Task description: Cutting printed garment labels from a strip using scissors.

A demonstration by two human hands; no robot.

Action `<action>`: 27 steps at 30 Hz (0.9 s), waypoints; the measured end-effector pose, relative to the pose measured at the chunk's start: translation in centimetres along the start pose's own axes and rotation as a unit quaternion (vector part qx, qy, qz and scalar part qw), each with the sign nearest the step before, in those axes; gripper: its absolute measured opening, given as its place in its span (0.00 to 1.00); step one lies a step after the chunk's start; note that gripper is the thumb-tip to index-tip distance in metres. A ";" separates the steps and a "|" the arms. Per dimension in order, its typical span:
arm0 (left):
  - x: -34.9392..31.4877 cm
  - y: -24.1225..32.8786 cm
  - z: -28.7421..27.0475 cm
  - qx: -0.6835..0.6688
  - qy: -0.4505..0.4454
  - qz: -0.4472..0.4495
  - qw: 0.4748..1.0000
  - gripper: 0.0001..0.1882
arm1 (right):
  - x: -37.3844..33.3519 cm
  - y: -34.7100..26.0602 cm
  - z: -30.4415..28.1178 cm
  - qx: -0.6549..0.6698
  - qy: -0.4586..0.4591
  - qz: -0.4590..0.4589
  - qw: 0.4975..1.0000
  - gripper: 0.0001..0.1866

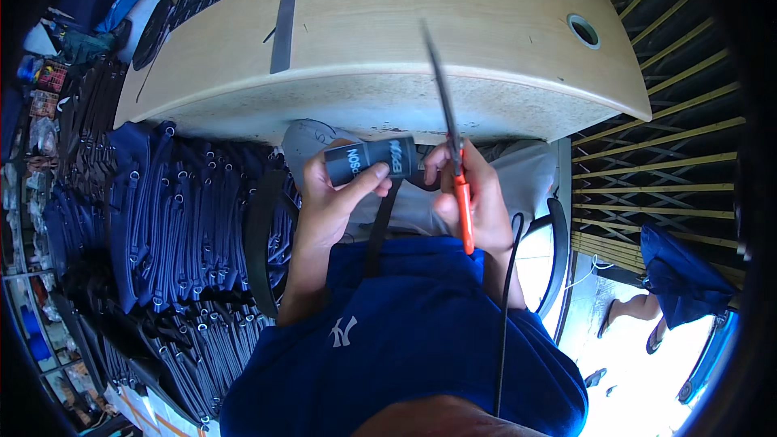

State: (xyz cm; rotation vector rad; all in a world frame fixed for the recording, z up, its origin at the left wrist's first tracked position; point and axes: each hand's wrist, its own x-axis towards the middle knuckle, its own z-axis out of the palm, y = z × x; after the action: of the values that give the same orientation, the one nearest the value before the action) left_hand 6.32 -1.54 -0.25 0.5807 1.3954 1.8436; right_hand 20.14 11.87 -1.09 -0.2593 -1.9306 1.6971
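A pale wooden table [453, 24] with a rounded, bare-edged front fills the top of the view, a grey strip [284, 16] lying on it and a round hole [583, 30] near its right end. Left of the person, a heap of dark blue bags [174, 226] with metal eyelets covers the floor. The left hand [328, 194] pinches a dark rolled strap piece [374, 159] just below the table edge. The right hand [473, 194] is closed around orange-handled scissors [453, 146], blades pointing up; the blades are blurred, so whether they are parted cannot be made out.
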 end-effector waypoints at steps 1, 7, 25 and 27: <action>0.2 0.0 0.0 -0.006 0.032 0.006 0.999 0.06 | -0.4 0.4 0.0 -0.001 -0.001 -0.001 1.000 0.29; 0.8 0.1 0.8 -0.065 0.054 0.031 0.996 0.05 | -3.0 1.5 1.1 0.051 -0.057 0.112 0.991 0.39; 1.3 0.3 0.7 -0.066 0.048 0.024 0.996 0.06 | -4.5 2.1 2.5 0.100 -0.158 0.144 0.972 0.40; 1.2 0.3 0.7 -0.063 0.050 0.023 0.996 0.06 | -4.5 2.2 2.5 0.102 -0.158 0.142 0.972 0.39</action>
State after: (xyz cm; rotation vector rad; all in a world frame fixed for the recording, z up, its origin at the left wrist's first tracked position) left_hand 5.98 -0.18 0.12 0.4664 1.3282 2.0057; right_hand 22.12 7.95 -4.52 -0.2046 -1.9909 2.2239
